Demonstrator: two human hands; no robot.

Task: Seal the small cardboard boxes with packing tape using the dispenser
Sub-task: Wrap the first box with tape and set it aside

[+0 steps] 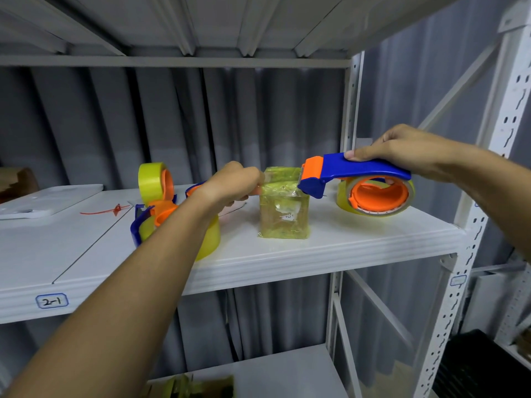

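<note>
A small cardboard box (284,214) wrapped in yellowish tape stands on the white shelf (344,242). My right hand (402,150) grips the blue and orange tape dispenser (359,179) by its handle, with its orange cutter end at the box's upper right corner. A clear strip of tape (280,185) runs from the cutter across the box's top. My left hand (235,182) pinches that strip's end at the box's upper left edge.
Two more blue-and-orange dispensers with yellow rolls (156,182) (172,225) sit left of the box, partly behind my left forearm. A white tray (43,202) and a red zip tie (106,210) lie further left. A shelf post (349,110) stands behind, and a lower shelf holds a taped box (198,386).
</note>
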